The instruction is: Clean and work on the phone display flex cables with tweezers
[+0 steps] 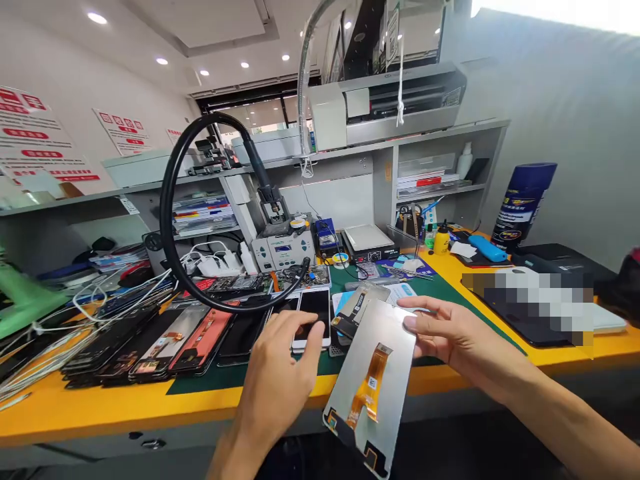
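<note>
My right hand (440, 330) grips a silver phone screen panel (387, 380) by its upper right edge, thumb on the near face. The panel is tilted, its back towards me, with an orange flex cable (371, 387) down the middle and black parts at the bottom. To the left of the panel, my left hand (285, 363) is raised above the bench edge, thumb and fingers apart, holding nothing. Beyond that hand a white-framed phone (320, 337) lies on the green mat (203, 381). Another screen part (357, 310) lies behind the held panel.
Stacks of phone screens (107, 343) cover the left of the yellow bench (125, 413). A black hose (167, 220) arches over the bench to a rework station (283, 252). At right are a spray can (520, 207) and a dark tablet (517, 310).
</note>
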The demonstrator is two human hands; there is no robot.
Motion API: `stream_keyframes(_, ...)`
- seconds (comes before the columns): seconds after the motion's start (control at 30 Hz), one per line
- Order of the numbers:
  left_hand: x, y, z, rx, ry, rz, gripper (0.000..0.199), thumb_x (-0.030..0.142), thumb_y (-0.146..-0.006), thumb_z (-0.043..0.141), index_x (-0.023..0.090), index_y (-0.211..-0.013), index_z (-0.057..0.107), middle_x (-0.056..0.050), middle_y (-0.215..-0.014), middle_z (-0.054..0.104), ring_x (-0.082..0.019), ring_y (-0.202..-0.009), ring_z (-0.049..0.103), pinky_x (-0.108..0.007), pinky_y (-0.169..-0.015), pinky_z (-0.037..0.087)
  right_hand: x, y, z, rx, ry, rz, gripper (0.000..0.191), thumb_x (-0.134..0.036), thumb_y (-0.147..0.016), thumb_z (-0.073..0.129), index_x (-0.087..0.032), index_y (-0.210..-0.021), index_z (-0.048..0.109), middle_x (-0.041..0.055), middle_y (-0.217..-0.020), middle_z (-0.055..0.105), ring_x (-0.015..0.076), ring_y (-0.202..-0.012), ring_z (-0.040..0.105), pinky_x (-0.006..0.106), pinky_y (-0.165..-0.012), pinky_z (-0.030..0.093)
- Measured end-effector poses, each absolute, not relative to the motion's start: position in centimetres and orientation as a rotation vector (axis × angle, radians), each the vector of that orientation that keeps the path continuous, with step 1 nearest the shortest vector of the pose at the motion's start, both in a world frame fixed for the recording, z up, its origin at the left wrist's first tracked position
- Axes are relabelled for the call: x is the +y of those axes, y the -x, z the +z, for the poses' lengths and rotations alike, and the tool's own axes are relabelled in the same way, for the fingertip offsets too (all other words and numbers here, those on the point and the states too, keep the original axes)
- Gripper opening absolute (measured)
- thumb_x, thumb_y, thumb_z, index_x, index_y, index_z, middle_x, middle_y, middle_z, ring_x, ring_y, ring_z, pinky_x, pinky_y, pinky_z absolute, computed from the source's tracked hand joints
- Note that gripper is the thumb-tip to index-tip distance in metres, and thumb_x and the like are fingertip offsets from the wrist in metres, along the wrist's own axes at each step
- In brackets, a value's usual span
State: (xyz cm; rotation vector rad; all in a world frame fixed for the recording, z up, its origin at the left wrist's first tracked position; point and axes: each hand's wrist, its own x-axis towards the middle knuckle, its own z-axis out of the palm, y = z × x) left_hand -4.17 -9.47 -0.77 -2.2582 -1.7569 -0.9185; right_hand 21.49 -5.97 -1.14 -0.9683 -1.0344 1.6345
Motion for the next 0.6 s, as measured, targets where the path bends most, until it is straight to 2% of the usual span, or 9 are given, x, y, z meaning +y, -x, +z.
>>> stream_keyframes(0.03, -11.0, 4.4, -0.3, -1.766, 2.283, -0.903, 0.025, 0.04, -0.095, 0.049, 0.025, -0.109, 0.063, -0.005, -0.109, 0.07, -0.019, -0.1, 0.066, -0.034, -0.084, 0.057, -6.0, -21.0, -1.2, -1.045, 0.963, 1.646, 0.035, -0.025, -0.078, 0.08, -0.018, -0.109, 0.064, 0.0049, -0.093, 0.072, 0.0162, -0.074, 0.068, 0.029, -0.069, 0.061)
stream_keyframes(0.07, -12.5, 4.4, 0.1, -1.774, 2.292, -0.87, 0.033, 0.047, -0.086, 0.06, 0.027, -0.112, 0.063, -0.006, -0.114, 0.069, -0.023, -0.104, 0.065, -0.037, -0.085, 0.058, -6.1, -20.4, -1.2, -1.054, 0.96, 1.657, 0.035, -0.027, -0.079, 0.079, -0.019, -0.11, 0.064, 0.0056, -0.097, 0.073, 0.0172, -0.078, 0.069, 0.029, -0.071, 0.061)
stream_keyframes(0.1, -13.8, 4.3, 0.4, -1.775, 2.29, -0.837, 0.051, 0.054, -0.074, 0.07, 0.026, -0.116, 0.063, -0.009, -0.119, 0.068, -0.03, -0.108, 0.064, -0.045, -0.088, 0.057, -6.2, -19.7, -1.2, -1.07, 0.959, 1.669, 0.036, -0.029, -0.079, 0.078, -0.021, -0.111, 0.064, 0.0065, -0.103, 0.073, 0.0187, -0.083, 0.069, 0.029, -0.071, 0.06)
stream_keyframes(0.17, -15.8, 4.1, 0.6, -1.833, 2.311, -0.752, 0.063, 0.052, -0.059, 0.081, 0.022, -0.112, 0.065, -0.014, -0.114, 0.069, -0.037, -0.101, 0.065, -0.052, -0.079, 0.06, -6.4, -17.9, -1.3, -1.103, 0.974, 1.675, 0.042, -0.034, -0.077, 0.08, -0.024, -0.115, 0.063, 0.0065, -0.11, 0.072, 0.0224, -0.091, 0.068, 0.029, -0.072, 0.06)
stream_keyframes(0.3, -17.2, 5.3, 0.2, -1.996, 2.171, -0.742, 0.045, 0.035, -0.067, 0.078, 0.028, -0.109, 0.064, -0.008, -0.104, 0.073, -0.028, -0.09, 0.069, -0.042, -0.074, 0.061, -7.0, -14.1, -1.4, -1.176, 0.999, 1.71, 0.058, -0.044, -0.072, 0.081, -0.027, -0.123, 0.059, 0.005, -0.103, 0.074, 0.0255, -0.089, 0.069, 0.035, -0.077, 0.058)
stream_keyframes(0.47, -18.0, 8.4, -1.1, -2.063, 2.083, -0.711, 0.065, 0.035, -0.06, 0.08, 0.03, -0.121, 0.057, -0.006, -0.111, 0.073, -0.027, -0.098, 0.069, -0.038, -0.081, 0.061, -7.8, -10.1, -1.7, -1.314, 0.958, 1.696, 0.058, -0.05, -0.074, 0.078, -0.025, -0.123, 0.058, 0.0027, -0.083, 0.072, 0.026, -0.082, 0.069, 0.035, -0.073, 0.056)
stream_keyframes(0.6, -19.1, 10.0, -2.1, -2.151, 1.982, -0.664, 0.066, 0.033, -0.063, 0.074, 0.032, -0.125, 0.052, -0.005, -0.115, 0.072, -0.025, -0.1, 0.069, -0.037, -0.081, 0.061, -8.5, -7.7, -1.7, -1.36, 0.915, 1.724, 0.053, -0.052, -0.078, 0.073, -0.023, -0.12, 0.058, 0.0008, -0.08, 0.067, 0.0205, -0.074, 0.068, 0.032, -0.071, 0.057)
